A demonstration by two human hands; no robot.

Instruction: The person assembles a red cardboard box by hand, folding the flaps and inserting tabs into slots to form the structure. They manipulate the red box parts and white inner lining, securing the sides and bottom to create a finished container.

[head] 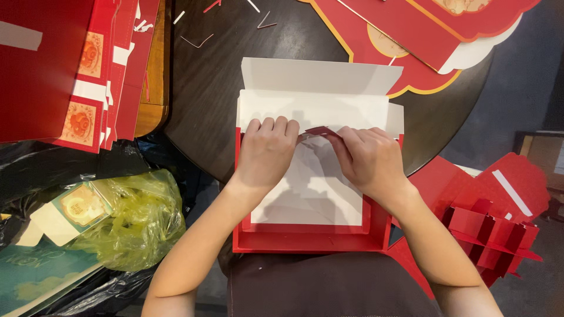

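My left hand (265,151) and right hand (369,158) both pinch a red strip (320,132) above the red-and-white box (311,235), fingers closed on it.

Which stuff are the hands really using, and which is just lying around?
In use:
- left hand and right hand
- red flap pinched between them
- red and white box

Lying about:
- yellow plastic bag
- red divider grid
- stack of flat red cartons
- paper strips on the table
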